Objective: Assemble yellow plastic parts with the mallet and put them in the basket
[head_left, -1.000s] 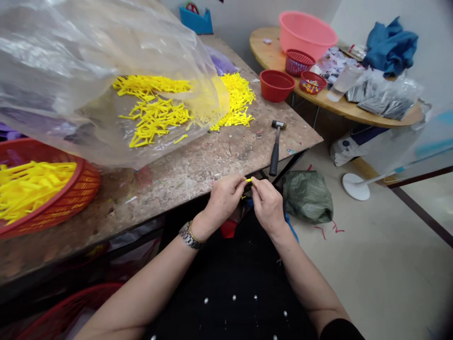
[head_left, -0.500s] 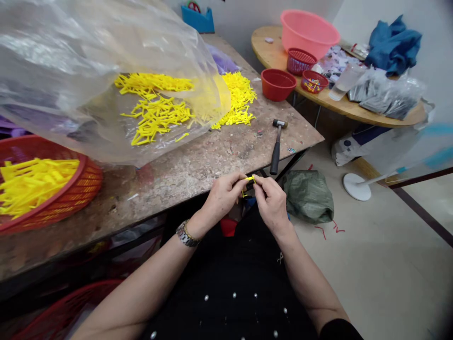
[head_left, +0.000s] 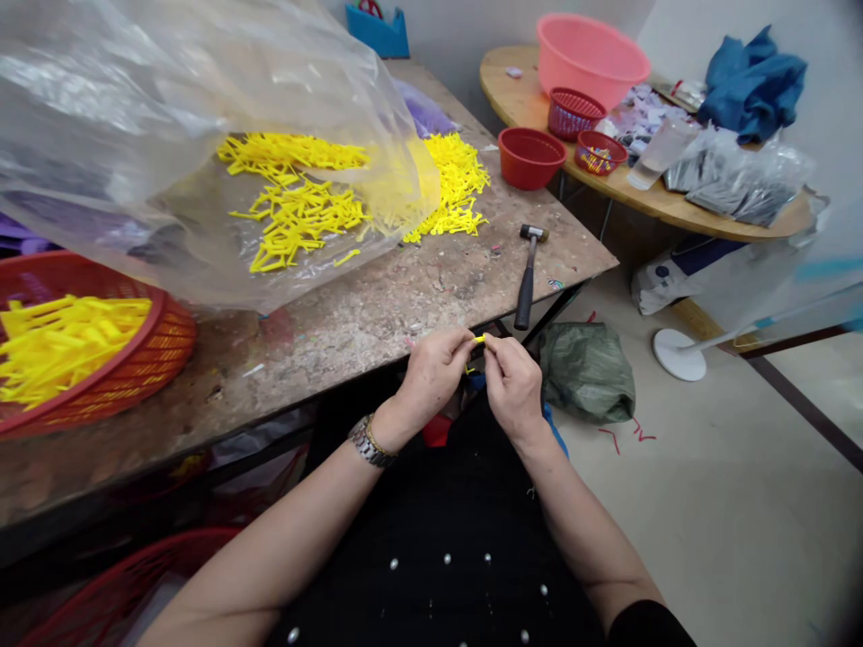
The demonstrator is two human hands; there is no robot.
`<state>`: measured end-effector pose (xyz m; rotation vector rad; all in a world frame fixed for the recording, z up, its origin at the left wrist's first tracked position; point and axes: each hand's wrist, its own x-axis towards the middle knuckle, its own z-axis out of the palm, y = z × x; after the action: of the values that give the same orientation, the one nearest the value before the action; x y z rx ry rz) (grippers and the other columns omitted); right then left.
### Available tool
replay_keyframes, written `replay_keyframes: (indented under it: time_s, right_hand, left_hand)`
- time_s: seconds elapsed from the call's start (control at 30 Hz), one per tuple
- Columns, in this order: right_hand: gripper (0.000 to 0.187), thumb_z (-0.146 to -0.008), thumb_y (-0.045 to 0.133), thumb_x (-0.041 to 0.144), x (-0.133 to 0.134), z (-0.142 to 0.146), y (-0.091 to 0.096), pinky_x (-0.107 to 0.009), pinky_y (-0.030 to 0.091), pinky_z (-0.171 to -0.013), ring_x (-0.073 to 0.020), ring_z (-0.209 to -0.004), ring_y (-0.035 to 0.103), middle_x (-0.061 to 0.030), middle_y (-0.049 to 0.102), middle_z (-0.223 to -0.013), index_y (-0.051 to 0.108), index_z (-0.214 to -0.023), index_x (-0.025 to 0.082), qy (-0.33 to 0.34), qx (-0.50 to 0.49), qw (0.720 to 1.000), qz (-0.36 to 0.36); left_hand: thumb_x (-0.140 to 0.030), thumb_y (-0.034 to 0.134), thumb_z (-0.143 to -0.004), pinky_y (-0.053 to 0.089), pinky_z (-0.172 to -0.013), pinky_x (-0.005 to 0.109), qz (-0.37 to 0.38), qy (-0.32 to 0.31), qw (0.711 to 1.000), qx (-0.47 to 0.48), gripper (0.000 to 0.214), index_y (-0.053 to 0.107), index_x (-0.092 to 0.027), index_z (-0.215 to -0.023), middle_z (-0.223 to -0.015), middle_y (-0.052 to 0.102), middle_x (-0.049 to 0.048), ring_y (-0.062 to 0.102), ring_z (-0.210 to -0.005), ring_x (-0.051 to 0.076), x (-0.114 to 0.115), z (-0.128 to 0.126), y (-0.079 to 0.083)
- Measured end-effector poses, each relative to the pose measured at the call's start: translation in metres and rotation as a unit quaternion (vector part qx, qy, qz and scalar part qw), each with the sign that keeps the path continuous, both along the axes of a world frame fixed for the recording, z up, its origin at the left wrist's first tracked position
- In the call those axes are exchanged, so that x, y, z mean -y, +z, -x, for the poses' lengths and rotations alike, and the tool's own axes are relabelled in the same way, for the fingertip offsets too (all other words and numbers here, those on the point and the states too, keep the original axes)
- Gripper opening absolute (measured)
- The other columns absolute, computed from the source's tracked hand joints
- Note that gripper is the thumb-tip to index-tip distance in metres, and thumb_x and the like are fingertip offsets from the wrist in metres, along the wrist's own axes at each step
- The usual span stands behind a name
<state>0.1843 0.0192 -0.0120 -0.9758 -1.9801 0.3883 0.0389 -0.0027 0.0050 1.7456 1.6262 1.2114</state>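
Note:
Just off the table's front edge, my left hand and my right hand meet fingertip to fingertip. Both pinch a small yellow plastic piece, mostly covered by the fingers. Another bit of yellow shows just below, between the hands; whether it belongs to the same piece I cannot tell. Many similar yellow pieces lie inside a clear plastic bag on the table, with a heap at its mouth. More fill a red basket at the left.
A hammer lies at the right end of the worktable, with a red bowl behind it. A round wooden table carries a pink basin and small baskets. On the floor sit a green sack and a white round base.
My left hand and wrist have shifted slightly right, closer to my right hand. Less of the yellow piece shows between the fingertips now. The objects on the table stay put.

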Motion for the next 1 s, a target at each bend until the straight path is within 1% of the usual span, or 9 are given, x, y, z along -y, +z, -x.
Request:
replay_keyframes:
  time_s: [0.17, 0.33, 0.43, 0.53, 0.63, 0.73, 0.83, 0.93, 1.0]
  right_hand:
    - [0.029, -0.099, 0.043, 0.017, -0.002, -0.004, 0.001, -0.034, 0.055, -0.079, -0.02, -0.085, 0.067, -0.0089, 0.07, -0.092, 0.069, -0.112, 0.018, 0.015, 0.016, 1.0, 0.021]
    - [0.025, -0.097, 0.048, 0.018, -0.005, -0.005, 0.004, -0.035, 0.056, -0.084, -0.0195, -0.092, 0.069, -0.0077, 0.073, -0.1, 0.069, -0.11, 0.021, 0.017, -0.042, 0.998, 0.045]
    - [0.022, -0.096, 0.051, 0.02, -0.006, -0.005, 0.003, -0.035, 0.056, -0.086, -0.0192, -0.093, 0.069, -0.0064, 0.074, -0.102, 0.069, -0.107, 0.022, 0.01, -0.07, 0.995, 0.069]
    - [0.019, -0.094, 0.054, 0.023, -0.007, -0.006, 0.0, -0.034, 0.057, -0.083, -0.0193, -0.092, 0.07, -0.0063, 0.074, -0.104, 0.069, -0.106, 0.022, 0.0, -0.098, 0.99, 0.101]
    - [0.02, -0.092, 0.056, 0.023, -0.008, -0.006, -0.002, -0.032, 0.057, -0.077, -0.0183, -0.087, 0.069, -0.006, 0.074, -0.101, 0.068, -0.108, 0.021, -0.006, -0.136, 0.979, 0.149]
    - [0.022, -0.091, 0.056, 0.024, -0.009, -0.004, -0.004, -0.031, 0.056, -0.074, -0.017, -0.083, 0.068, -0.0044, 0.073, -0.096, 0.066, -0.111, 0.021, -0.001, -0.167, 0.967, 0.194]
    - [0.022, -0.091, 0.057, 0.026, -0.009, -0.001, -0.005, -0.028, 0.054, -0.07, -0.0153, -0.079, 0.067, -0.0033, 0.072, -0.094, 0.064, -0.111, 0.021, 0.014, -0.192, 0.956, 0.221]
    - [0.024, -0.092, 0.058, 0.029, -0.008, 0.0, -0.002, -0.026, 0.052, -0.062, -0.0131, -0.071, 0.064, -0.0016, 0.071, -0.09, 0.063, -0.114, 0.022, 0.033, -0.201, 0.949, 0.239]
    - [0.025, -0.092, 0.058, 0.032, -0.008, -0.001, 0.002, -0.026, 0.051, -0.061, -0.0125, -0.067, 0.062, -0.0006, 0.069, -0.087, 0.063, -0.115, 0.022, 0.038, -0.192, 0.952, 0.234]
  left_hand:
    - [-0.021, 0.051, -0.094, 0.045, -0.062, 0.024, 0.02, -0.01, 1.0, 0.01, 0.02, 0.063, -0.018, -0.079, -0.066, 0.06, -0.0008, 0.056, -0.062, 0.013, 0.0, 0.003, 0.001]
    - [-0.025, 0.05, -0.096, 0.046, -0.062, 0.024, 0.027, -0.018, 0.999, 0.017, 0.021, 0.064, -0.018, -0.082, -0.07, 0.062, 0.0008, 0.057, -0.067, 0.014, 0.001, 0.003, 0.01]
    - [-0.032, 0.051, -0.095, 0.045, -0.06, 0.023, 0.047, -0.025, 0.996, 0.067, 0.021, 0.066, -0.018, -0.091, -0.074, 0.063, 0.0009, 0.058, -0.068, 0.014, 0.001, 0.003, 0.011]
    - [-0.039, 0.055, -0.093, 0.044, -0.056, 0.022, 0.081, -0.031, 0.987, 0.135, 0.024, 0.065, -0.018, -0.1, -0.075, 0.064, -0.0002, 0.058, -0.064, 0.013, 0.002, 0.005, 0.007]
    - [-0.042, 0.058, -0.091, 0.043, -0.052, 0.021, 0.118, -0.044, 0.977, 0.171, 0.026, 0.064, -0.018, -0.1, -0.077, 0.065, 0.0, 0.058, -0.061, 0.012, 0.003, 0.008, 0.003]
    - [-0.041, 0.055, -0.092, 0.044, -0.051, 0.021, 0.133, -0.051, 0.975, 0.169, 0.025, 0.066, -0.018, -0.09, -0.077, 0.067, 0.0013, 0.058, -0.06, 0.011, 0.004, 0.008, 0.003]
    - [-0.038, 0.053, -0.093, 0.044, -0.052, 0.021, 0.125, -0.045, 0.978, 0.16, 0.026, 0.065, -0.018, -0.082, -0.073, 0.065, 0.001, 0.057, -0.059, 0.011, 0.005, 0.007, 0.008]
    - [-0.036, 0.052, -0.093, 0.046, -0.054, 0.022, 0.101, -0.031, 0.985, 0.134, 0.024, 0.064, -0.018, -0.082, -0.069, 0.063, -0.0003, 0.057, -0.059, 0.012, 0.006, 0.008, 0.014]
    - [-0.035, 0.051, -0.094, 0.046, -0.057, 0.023, 0.074, -0.012, 0.992, 0.098, 0.023, 0.064, -0.019, -0.083, -0.069, 0.063, -0.0007, 0.058, -0.061, 0.013, 0.006, 0.012, 0.018]
